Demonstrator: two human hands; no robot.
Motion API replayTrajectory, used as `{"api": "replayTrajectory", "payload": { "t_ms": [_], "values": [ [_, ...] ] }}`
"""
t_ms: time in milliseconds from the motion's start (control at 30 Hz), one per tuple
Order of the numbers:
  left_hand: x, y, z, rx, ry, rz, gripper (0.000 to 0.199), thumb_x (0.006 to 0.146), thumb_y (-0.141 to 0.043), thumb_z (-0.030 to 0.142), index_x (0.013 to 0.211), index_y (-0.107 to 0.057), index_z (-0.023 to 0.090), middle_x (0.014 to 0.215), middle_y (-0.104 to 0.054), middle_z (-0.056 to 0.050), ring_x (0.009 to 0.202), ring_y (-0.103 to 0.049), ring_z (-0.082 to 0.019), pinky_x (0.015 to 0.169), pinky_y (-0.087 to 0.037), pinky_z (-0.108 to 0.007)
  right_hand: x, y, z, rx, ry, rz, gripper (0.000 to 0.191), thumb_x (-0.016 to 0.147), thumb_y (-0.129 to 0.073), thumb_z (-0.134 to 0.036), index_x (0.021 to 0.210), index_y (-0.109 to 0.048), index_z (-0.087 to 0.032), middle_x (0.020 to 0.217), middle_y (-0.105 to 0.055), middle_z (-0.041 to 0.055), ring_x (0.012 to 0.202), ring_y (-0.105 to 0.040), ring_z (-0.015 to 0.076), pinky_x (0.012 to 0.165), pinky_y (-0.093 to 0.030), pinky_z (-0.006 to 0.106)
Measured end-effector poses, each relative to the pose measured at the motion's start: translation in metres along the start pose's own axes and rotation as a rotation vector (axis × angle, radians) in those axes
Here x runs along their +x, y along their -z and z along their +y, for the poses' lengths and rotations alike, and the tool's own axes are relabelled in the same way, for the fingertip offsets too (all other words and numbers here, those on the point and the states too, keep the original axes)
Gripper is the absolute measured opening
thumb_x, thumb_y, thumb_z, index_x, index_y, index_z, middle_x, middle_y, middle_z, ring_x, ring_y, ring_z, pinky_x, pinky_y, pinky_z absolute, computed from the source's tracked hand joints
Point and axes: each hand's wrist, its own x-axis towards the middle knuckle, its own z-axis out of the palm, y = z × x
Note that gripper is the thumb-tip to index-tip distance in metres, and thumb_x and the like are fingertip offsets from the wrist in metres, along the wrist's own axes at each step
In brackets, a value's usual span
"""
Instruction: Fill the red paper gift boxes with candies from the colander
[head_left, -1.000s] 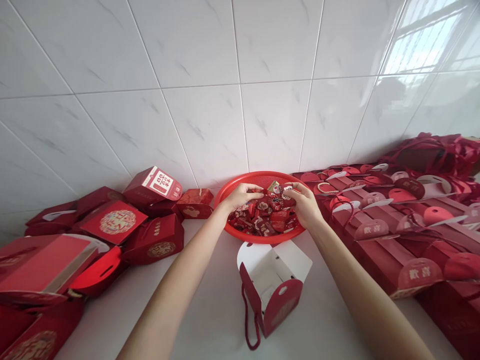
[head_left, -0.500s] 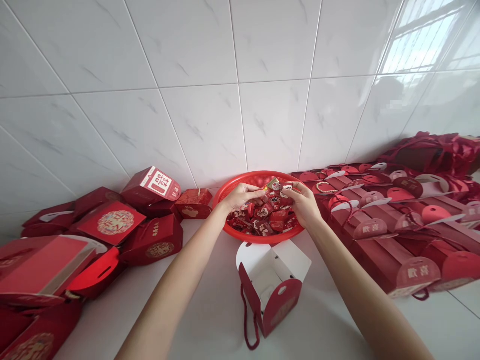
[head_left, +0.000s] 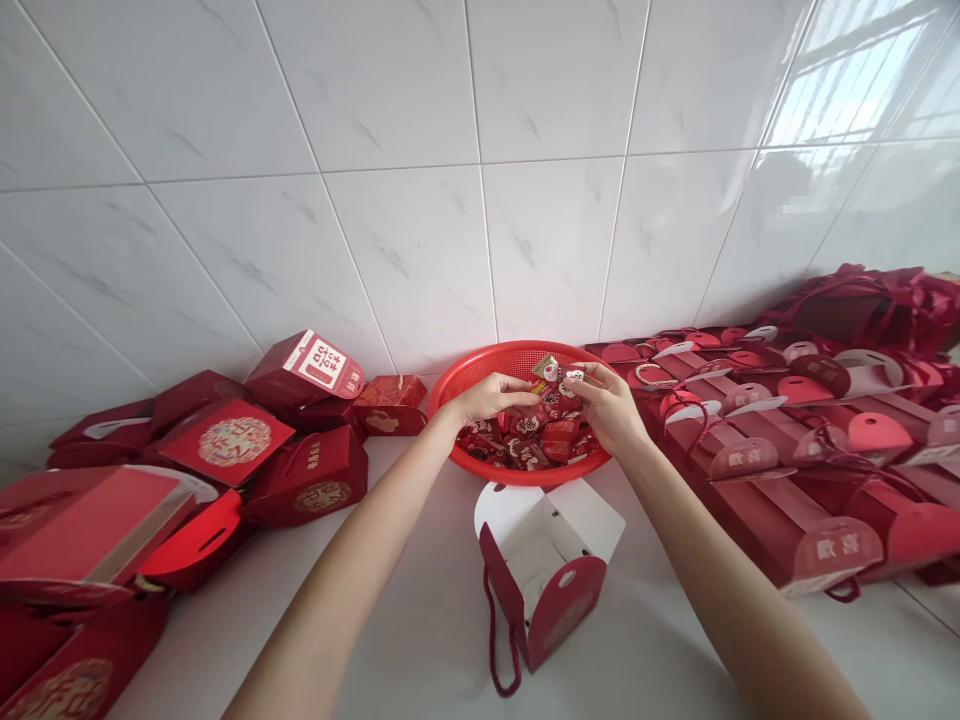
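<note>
Over the red plastic basket (head_left: 517, 349), my left hand (head_left: 487, 398) has its thumb and fingers pinched on a small wrapped candy with a gold edge (head_left: 539, 387). My right hand (head_left: 611, 408) is closed on red wrapped candies (head_left: 574, 381), one showing a white label. Both hands are close together above the heap of candies (head_left: 529, 425) in the basket. In front of the basket stands a dark red gift box (head_left: 566, 615), its flaps spread and white inside showing. A cord handle (head_left: 502, 690) hangs at its left side.
Red gift boxes (head_left: 225, 440) are piled along the left. On the right, several rows of dark red boxes (head_left: 780, 520) stand close together, with a heap of red ribbon-like handles (head_left: 892, 305) behind. A white tiled wall (head_left: 405, 250) rises right behind the basket.
My left fingers have shifted slightly down from the gold-topped candy, which now shows more fully between the hands. My right hand stays nearly in place, and the view has moved very slightly.
</note>
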Motion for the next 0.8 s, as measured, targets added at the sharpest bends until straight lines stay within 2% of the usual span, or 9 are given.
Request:
{"api": "replayTrajectory", "payload": {
  "t_ms": [100,167,267,400,533,633,700,800],
  "values": [
    [0.004,-0.001,-0.008,0.316,0.065,-0.003,0.017,0.075,-0.066,0.024,0.085,-0.079,0.020,0.097,-0.078,-0.004,0.092,-0.070,-0.021,0.081,-0.052,-0.027,0.001,0.000,0.001,-0.010,0.024,0.044,0.035,0.054,-0.087,-0.028,0.078,-0.063,-0.022,0.073,-0.069,-0.0020,0.066,-0.063,0.0154,0.068,-0.052,0.032],
    [0.008,-0.001,-0.016,0.476,0.116,0.048,0.014,0.069,-0.065,0.017,0.074,-0.077,0.021,0.092,-0.077,-0.004,0.088,-0.069,-0.023,0.080,-0.051,-0.028,0.001,0.001,0.001,-0.017,0.028,0.056,0.035,0.053,-0.087,-0.029,0.077,-0.063,-0.022,0.073,-0.068,-0.0021,0.066,-0.062,0.0156,0.067,-0.052,0.032],
    [0.015,-0.001,-0.027,0.573,0.171,0.113,0.011,0.063,-0.066,0.013,0.063,-0.073,0.021,0.085,-0.075,-0.008,0.086,-0.068,-0.027,0.077,-0.050,-0.032,0.001,0.001,0.001,-0.026,0.028,0.057,0.034,0.053,-0.087,-0.028,0.077,-0.063,-0.022,0.075,-0.069,-0.0016,0.068,-0.062,0.0148,0.068,-0.052,0.030],
    [0.025,0.001,-0.032,0.689,0.236,0.144,0.017,0.057,-0.070,0.010,0.068,-0.074,0.022,0.089,-0.073,-0.011,0.092,-0.067,-0.031,0.077,-0.049,-0.035,-0.001,0.000,-0.001,-0.040,0.008,0.065,0.034,0.054,-0.085,-0.030,0.077,-0.063,-0.021,0.075,-0.069,-0.0012,0.066,-0.062,0.0146,0.062,-0.050,0.029],
    [0.035,0.000,-0.029,0.762,0.312,0.017,0.024,0.049,-0.075,0.012,0.070,-0.074,0.023,0.094,-0.074,-0.010,0.092,-0.067,-0.031,0.078,-0.049,-0.035,-0.002,-0.001,-0.003,-0.042,-0.004,0.070,0.035,0.053,-0.085,-0.030,0.078,-0.063,-0.021,0.075,-0.069,-0.0011,0.063,-0.061,0.0145,0.059,-0.049,0.029],
    [0.045,-0.004,-0.026,0.799,0.368,-0.101,0.030,0.039,-0.080,0.009,0.067,-0.073,0.019,0.094,-0.074,-0.015,0.095,-0.066,-0.038,0.081,-0.050,-0.040,-0.002,-0.002,-0.003,-0.037,-0.006,0.072,0.035,0.052,-0.086,-0.030,0.078,-0.063,-0.020,0.073,-0.069,-0.0013,0.062,-0.061,0.0141,0.059,-0.049,0.028],
    [0.052,-0.006,-0.026,0.816,0.378,-0.143,0.040,0.035,-0.081,0.009,0.074,-0.074,0.019,0.101,-0.074,-0.017,0.104,-0.063,-0.041,0.087,-0.048,-0.042,-0.002,-0.002,-0.004,-0.026,0.002,0.069,0.035,0.051,-0.086,-0.029,0.077,-0.063,-0.020,0.072,-0.069,-0.0018,0.062,-0.061,0.0139,0.061,-0.049,0.028],
    [0.057,-0.005,-0.027,0.828,0.376,-0.169,0.056,0.035,-0.083,0.013,0.089,-0.076,0.021,0.114,-0.073,-0.016,0.113,-0.060,-0.041,0.093,-0.046,-0.042,-0.002,-0.002,-0.004,-0.021,0.006,0.063,0.035,0.051,-0.086,-0.029,0.076,-0.063,-0.021,0.072,-0.069,-0.0019,0.063,-0.061,0.0142,0.063,-0.050,0.029]
  ]
}}
